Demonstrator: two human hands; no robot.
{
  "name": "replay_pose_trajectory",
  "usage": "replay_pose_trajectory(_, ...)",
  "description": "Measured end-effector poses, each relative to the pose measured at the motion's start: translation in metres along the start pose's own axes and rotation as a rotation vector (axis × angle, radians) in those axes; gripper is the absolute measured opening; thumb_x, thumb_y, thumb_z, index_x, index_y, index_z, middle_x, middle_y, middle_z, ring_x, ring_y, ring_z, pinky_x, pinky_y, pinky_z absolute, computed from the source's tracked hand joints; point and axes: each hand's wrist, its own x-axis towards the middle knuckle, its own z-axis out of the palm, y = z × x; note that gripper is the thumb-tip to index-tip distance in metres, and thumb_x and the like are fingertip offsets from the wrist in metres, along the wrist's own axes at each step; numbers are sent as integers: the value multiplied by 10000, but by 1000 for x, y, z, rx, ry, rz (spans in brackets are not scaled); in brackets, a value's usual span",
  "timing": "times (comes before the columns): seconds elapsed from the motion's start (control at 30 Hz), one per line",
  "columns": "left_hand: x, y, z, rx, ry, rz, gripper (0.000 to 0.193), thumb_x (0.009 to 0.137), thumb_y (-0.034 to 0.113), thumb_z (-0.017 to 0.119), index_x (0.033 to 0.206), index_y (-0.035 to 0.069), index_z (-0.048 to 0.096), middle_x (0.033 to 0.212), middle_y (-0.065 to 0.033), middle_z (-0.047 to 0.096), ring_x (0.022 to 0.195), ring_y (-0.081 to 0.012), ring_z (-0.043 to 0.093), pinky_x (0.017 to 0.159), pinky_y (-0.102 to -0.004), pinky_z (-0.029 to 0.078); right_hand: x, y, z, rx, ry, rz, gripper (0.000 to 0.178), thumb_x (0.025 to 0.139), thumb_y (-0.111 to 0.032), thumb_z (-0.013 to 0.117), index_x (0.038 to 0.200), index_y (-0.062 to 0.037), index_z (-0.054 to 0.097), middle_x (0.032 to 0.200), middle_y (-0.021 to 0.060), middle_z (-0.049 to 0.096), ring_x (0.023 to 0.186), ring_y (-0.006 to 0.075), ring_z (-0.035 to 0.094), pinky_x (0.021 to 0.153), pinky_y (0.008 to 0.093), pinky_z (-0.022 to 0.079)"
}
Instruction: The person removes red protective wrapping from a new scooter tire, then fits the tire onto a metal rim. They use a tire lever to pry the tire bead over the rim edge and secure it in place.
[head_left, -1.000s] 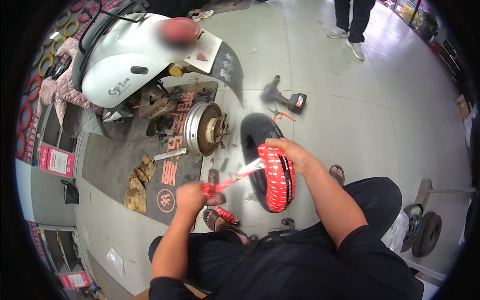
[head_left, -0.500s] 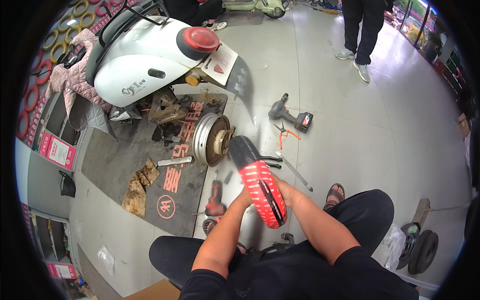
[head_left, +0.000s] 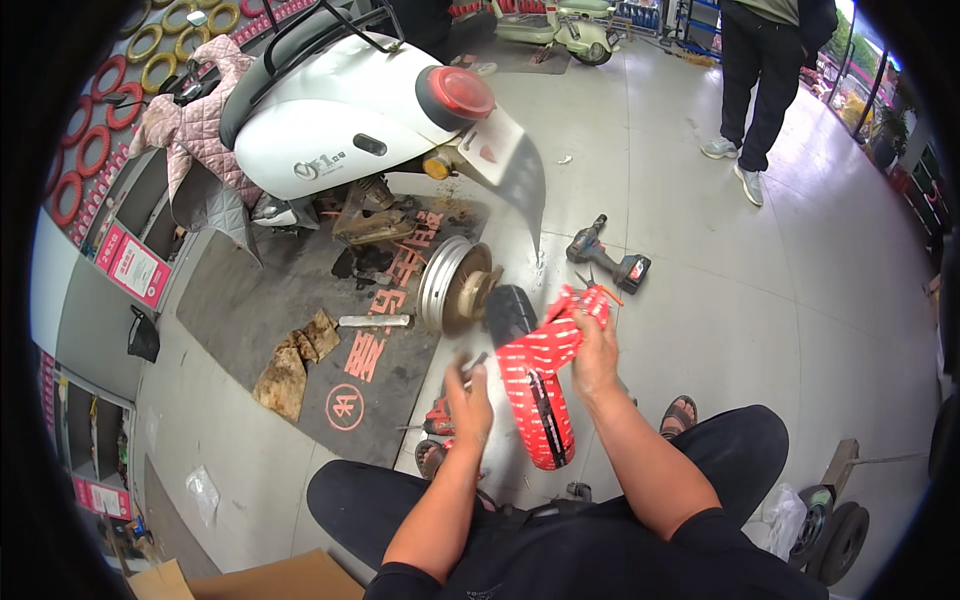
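Note:
A black tyre (head_left: 511, 312) stands between my knees, much of it still covered in red printed wrapping (head_left: 530, 385) with a dark stripe down the near side. My right hand (head_left: 597, 358) is closed on a strip of the wrapping, pulled away from the tyre to the upper right. Black tread is bare at the far end. My left hand (head_left: 468, 405) is off the tyre, just to its left, with the fingers loosely curled and apart; it looks empty, though slightly blurred. Beyond the tyre stands a metal wheel rim (head_left: 449, 285) with a rusty hub.
A white scooter (head_left: 340, 120) without its rear wheel stands over a dark mat (head_left: 265, 300). On the mat lie a metal bar (head_left: 375, 321) and a stained rag (head_left: 290, 370). A cordless impact wrench (head_left: 607, 258) lies at right. A person (head_left: 760, 90) stands farther back.
Both hands were on the tyre's sides. The left hand has come off to the left; the right has peeled a strip of red wrapping up and to the right. The view has shifted.

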Motion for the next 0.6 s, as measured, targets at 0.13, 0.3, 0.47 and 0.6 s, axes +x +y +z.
replay_pose_trajectory(0.13, -39, 70, 25, -104, -186, 265, 725, 1102, 398, 497, 1640, -33, 272, 1644, -204, 359, 1499, -291, 380, 1242, -405, 301, -29, 10, 11, -462, -264, -10, 448, 1073, -286, 522, 1420, -16, 609, 1315, 179, 698, 1192, 276, 675, 1077, 368, 484)
replay_pose_trajectory(0.3, -33, 71, 50, -519, -143, -148, 701, 1145, 449, 446, 1628, 13, 184, 1543, -180, 460, 1387, -253, 509, 1150, -380, 431, -33, -3, 16, -1007, -557, -316, 588, 1101, -417, 411, 1568, -65, 482, 1635, 116, 477, 1577, 349, 313, 1280, 588, 150)
replay_pose_trajectory(0.47, -26, 81, 45, -714, -144, -226, 631, 1126, 345, 540, 1595, 25, 264, 1417, -153, 548, 1287, -231, 580, 1075, -385, 505, -36, -4, 7, -949, -586, -385, 690, 1098, -480, 392, 1640, -56, 350, 1699, 160, 350, 1594, 352, 266, 1283, 587, 108)
replay_pose_trajectory(0.6, -26, 62, 48, -745, -93, -178, 522, 1102, 201, 604, 1527, 32, 353, 1324, -111, 594, 1141, -182, 621, 983, -347, 537, -33, 9, -5, -926, -455, -480, 738, 1070, -499, 506, 1634, -50, 346, 1694, 201, 327, 1564, 362, 330, 1268, 514, 247)
